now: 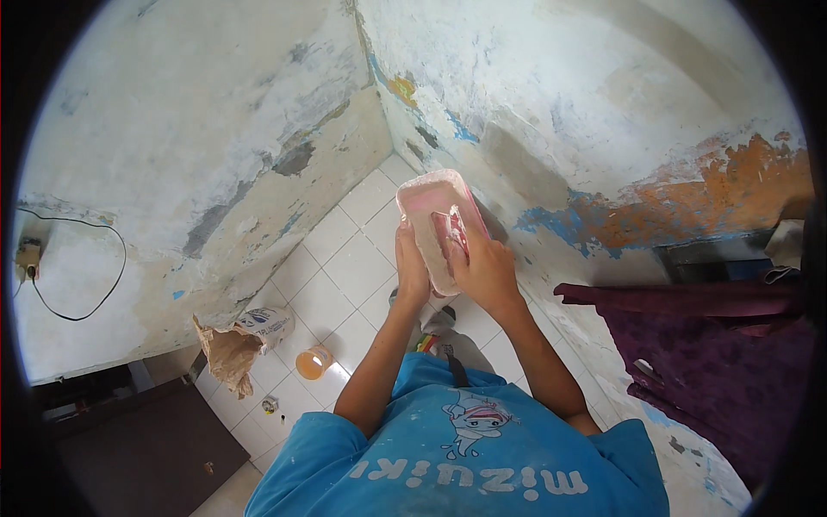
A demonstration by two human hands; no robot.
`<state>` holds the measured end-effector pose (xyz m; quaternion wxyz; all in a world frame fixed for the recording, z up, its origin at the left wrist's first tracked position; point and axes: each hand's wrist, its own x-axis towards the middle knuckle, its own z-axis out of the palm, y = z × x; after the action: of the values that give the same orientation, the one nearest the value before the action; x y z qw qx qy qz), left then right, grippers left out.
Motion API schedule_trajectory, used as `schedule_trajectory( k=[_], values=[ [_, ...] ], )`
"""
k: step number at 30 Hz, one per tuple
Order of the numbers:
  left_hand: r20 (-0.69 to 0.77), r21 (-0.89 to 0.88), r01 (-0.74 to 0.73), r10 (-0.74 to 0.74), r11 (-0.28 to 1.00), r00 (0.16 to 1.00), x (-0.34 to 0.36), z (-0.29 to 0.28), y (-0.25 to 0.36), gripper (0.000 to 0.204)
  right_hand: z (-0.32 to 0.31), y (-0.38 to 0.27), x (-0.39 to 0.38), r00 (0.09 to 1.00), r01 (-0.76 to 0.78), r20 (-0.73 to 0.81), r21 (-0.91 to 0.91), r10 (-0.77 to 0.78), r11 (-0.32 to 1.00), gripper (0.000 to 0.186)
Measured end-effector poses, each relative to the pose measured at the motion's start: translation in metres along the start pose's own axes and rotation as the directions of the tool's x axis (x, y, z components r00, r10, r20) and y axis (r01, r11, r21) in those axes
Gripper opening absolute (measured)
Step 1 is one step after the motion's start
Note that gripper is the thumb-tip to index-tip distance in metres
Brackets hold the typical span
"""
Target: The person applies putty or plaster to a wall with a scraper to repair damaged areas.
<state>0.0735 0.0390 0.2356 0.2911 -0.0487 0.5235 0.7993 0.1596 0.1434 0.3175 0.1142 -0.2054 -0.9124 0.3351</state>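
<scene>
Above the white tiled floor (pixel 351 269), short of its far corner where two walls meet, a long pink tray (pixel 428 183) is held up between the person's two hands. Its far end points toward that corner, and whitish residue coats its rim and inside.

The left hand (pixel 413 269) grips the tray's left edge toward the near end: the thumb lies along the outer wall, while the other fingers pass underneath, so whether they are spread or pressed together I cannot tell. The right hand (pixel 488 274) reaches over the right edge, its thumb and forefinger pinching a flat red scraper (pixel 451 229); the remaining fingers are curled and partly hidden. The scraper sits within the tray's outline, nearer the right edge than the left, with white paste on its far edge.

Along the floor's left side, a crumpled brown paper bag (pixel 229 355) stands with its mouth open, just beside a white printed sack (pixel 269 324). Right of them is a round tub (pixel 314 363) with orange-tan contents, and closer to the floor's near left corner lies a small roundish item (pixel 270 405), too small to make out. Both walls show peeling paint, with blue and orange patches on the right wall (pixel 551 129), where a purple cloth (pixel 689 362) hangs lower down.
</scene>
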Motion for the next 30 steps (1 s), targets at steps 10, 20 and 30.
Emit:
schedule_trajectory(
  k=[10,20,30],
  values=[
    [0.093,-0.066,0.134,-0.128,0.989,0.987,0.005,-0.001,0.043,0.059,0.015,-0.031,0.028,0.999,0.034,-0.011,-0.004,-0.034,0.999,0.022],
    [0.209,0.172,-0.056,0.019,0.984,0.978,0.059,-0.035,0.057,0.059,0.034,-0.069,0.065,1.000,0.018,0.006,-0.097,-0.018,0.995,0.022],
    [0.251,-0.087,-0.032,0.053,0.996,0.967,0.074,-0.039,0.092,0.056,-0.004,-0.119,0.083,0.992,-0.078,-0.094,0.005,0.078,0.997,0.021]
  ],
)
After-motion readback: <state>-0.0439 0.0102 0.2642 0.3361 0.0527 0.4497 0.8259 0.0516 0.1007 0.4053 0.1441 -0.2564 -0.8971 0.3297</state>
